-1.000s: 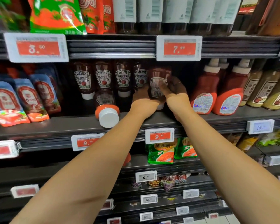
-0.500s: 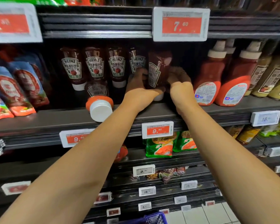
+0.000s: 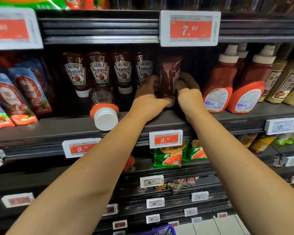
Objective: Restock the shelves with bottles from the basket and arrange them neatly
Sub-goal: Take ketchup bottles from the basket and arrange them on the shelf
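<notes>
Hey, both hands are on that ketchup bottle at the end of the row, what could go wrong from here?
The dark red upside-down ketchup bottle, gripped by the left hand and right hand, shows its side, so its label may end up mismatched with the row. It stands close to the neighbouring Heinz bottle and could nudge it. The toppled white-capped ketchup bottle near the grey shelf edge might roll off.

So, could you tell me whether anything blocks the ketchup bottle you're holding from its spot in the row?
Nothing visible does. Both the left hand and right hand already grip the bottle at the row's right end. The toppled bottle lies further left, out of its path.
</notes>
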Tool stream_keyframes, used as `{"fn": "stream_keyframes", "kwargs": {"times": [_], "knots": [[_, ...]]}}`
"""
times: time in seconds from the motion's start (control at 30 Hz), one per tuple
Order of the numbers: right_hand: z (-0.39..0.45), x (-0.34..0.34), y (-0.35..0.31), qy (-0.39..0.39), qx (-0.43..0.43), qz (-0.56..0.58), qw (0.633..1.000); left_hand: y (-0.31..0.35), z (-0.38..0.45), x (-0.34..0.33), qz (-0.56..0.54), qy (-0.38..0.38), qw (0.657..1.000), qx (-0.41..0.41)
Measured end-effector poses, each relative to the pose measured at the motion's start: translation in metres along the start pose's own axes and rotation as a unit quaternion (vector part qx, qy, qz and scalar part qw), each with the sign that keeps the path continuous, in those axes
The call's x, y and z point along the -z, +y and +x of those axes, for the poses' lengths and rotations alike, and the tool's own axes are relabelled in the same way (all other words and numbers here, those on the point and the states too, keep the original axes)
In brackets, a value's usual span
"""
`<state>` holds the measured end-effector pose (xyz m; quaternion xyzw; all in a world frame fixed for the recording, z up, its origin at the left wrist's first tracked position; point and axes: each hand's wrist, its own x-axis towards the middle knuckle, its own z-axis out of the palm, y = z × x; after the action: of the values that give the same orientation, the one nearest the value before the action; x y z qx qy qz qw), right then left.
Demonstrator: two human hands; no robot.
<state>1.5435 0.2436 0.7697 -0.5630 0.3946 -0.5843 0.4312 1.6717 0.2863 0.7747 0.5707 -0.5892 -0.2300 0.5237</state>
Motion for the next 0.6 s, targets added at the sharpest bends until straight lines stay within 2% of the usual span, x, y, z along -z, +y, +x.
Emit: {"fn": "stream_keyframes", "kwargs": {"times": [0.3, 0.47, 0.6], "knots": [[-0.001, 0.003, -0.003, 0.001, -0.004, 0.001, 1.000, 0.004, 0.004, 0.002, 0.013, -0.004, 0.998, 0.058], [-0.001, 0.003, -0.004, -0.013, 0.031, -0.008, 0.999, 0.005, 0.004, 0.002, 0.017, -0.027, 0.997, 0.069], [0.001, 0.000, -0.004, 0.002, 0.047, -0.062, 0.997, 0.016, -0.001, 0.001, 0.140, 0.002, 0.990, 0.024]]}}
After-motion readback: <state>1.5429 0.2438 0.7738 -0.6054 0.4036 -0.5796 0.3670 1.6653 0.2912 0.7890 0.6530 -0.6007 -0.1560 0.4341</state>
